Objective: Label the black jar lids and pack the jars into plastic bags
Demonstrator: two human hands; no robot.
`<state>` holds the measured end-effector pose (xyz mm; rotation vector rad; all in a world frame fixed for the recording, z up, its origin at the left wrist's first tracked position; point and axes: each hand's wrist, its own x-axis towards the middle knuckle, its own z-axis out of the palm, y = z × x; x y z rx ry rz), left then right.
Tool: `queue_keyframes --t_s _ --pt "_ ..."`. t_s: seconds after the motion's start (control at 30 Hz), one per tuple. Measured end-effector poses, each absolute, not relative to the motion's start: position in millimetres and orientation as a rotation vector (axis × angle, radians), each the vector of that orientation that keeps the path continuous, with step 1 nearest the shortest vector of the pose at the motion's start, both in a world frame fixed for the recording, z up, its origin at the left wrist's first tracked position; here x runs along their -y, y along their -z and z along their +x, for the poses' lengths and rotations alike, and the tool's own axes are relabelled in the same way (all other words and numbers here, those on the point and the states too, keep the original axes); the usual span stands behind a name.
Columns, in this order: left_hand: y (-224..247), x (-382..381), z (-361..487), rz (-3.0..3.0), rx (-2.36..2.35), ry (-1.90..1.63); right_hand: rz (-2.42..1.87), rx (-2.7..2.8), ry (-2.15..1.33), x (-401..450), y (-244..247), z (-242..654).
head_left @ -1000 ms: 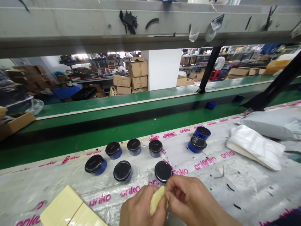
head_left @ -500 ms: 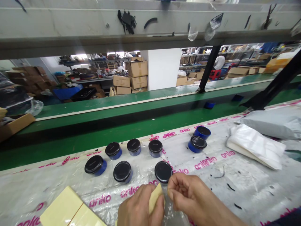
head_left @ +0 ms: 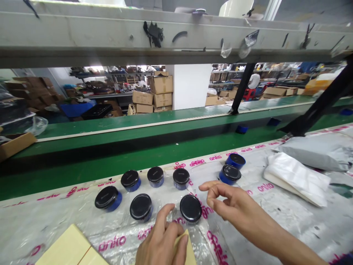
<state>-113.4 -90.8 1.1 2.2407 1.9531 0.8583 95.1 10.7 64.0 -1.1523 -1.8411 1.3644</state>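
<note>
My left hand (head_left: 162, 239) holds a pale yellow sheet (head_left: 190, 252) between thumb and fingers, its index finger raised off it. Just beyond sits a round black-lidded container (head_left: 191, 208) on the plastic-covered bench. To the right of that container my right hand (head_left: 224, 197) hovers, index finger extended and the others curled, with nothing visible in it. Several more blue containers with black lids stand in two rows, among them one at the left (head_left: 108, 198) and one nearer the middle (head_left: 141, 207). Two others (head_left: 230, 173) touch each other behind my right hand.
A yellow stack (head_left: 64, 248) lies at the lower left. White packets (head_left: 298, 176) and a grey bag (head_left: 314, 151) are at the right. Beyond the bench runs a green conveyor (head_left: 165, 147), with black posts (head_left: 242, 88) and a beam (head_left: 110, 33) above.
My right hand has moved up and right, away from my left, and its index finger has straightened. My left index finger has lifted off the yellow sheet. The view has tilted slightly.
</note>
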Motion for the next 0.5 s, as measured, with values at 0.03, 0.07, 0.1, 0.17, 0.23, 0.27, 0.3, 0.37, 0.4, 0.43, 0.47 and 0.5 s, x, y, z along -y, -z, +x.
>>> queue_keyframes --t_s 0.03,0.07,0.1,0.17,0.23,0.27,0.3,0.37,0.4,0.43,0.47,0.5 --pt "-0.6 89.7 -112.5 2.221 -1.953 -0.813 -1.174 1.848 -1.403 -13.3 -64.2 93.8" --pt "0.2 88.7 -111.3 2.21 -1.941 -0.769 -1.197 1.851 -1.461 -15.4 -64.2 92.1" --pt "1.4 87.7 -109.9 2.208 -1.924 -0.731 -1.208 1.851 -1.529 -17.3 -64.1 90.3" --pt "4.2 85.8 -107.2 2.219 -1.893 -0.693 -1.19 1.851 -1.653 -20.7 -65.1 86.9" --pt "7.6 84.6 -104.8 2.221 -1.882 -0.698 -1.161 1.853 -1.745 -25.1 -68.5 84.1" --pt "9.5 84.2 -103.9 2.219 -1.887 -0.705 -1.154 1.854 -1.782 -27.6 -70.8 83.0" --pt "11.4 83.9 -103.1 2.219 -1.899 -0.708 -1.153 1.855 -1.814 -30.2 -73.3 82.0" --pt "15.7 83.6 -101.7 2.227 -1.935 -0.706 -1.157 1.858 -1.866 -35.0 -77.2 80.2" --pt "17.9 83.5 -101.0 2.237 -1.951 -0.708 -1.154 1.863 -1.88 -36.8 -78.3 79.3" --pt "20.0 83.4 -100.2 2.251 -1.962 -0.716 -1.147 1.868 -1.885 -38.0 -78.7 78.4" --pt "21.8 83.4 -99.3 2.264 -1.97 -0.73 -1.14 1.874 -1.885 -38.7 -78.4 77.5" --pt "23.3 83.4 -98.3 2.276 -1.979 -0.746 -1.136 1.879 -1.884 -38.9 -77.5 76.7"
